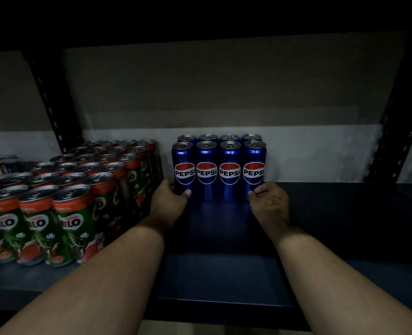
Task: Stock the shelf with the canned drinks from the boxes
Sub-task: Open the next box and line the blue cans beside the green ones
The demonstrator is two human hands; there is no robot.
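The shelf (333, 213) is dark and part full. On the left sits a big block of green Milo cans (79, 189), many rows going from near to far. They look all done.

In the middle, at the far side by the wall (321, 151), stand the blue Pepsi cans (218, 165). There are two rows of four, one row behind the other, all standing up straight with the names facing out. They touch each other side by side. A small gap sits between them and the Milo cans.

The left hand (169, 201) curls round the bottom of the Pepsi can on the left end of the near row. Its thumb presses on the front of that can. The right hand (269, 201) is at the bottom of the can on the right end. Its thumb touches the can, but I cannot tell if its fingers wrap round it, since they are hidden. I think the hands are squeezing the row neat or pushing it back.

So some of the job is done. A lot is left, I think. The near part of the shelf in front of the Pepsi cans is bare, and so is the right side. More cans could go there. No boxes can be seen, so I cannot tell how many cans still wait.
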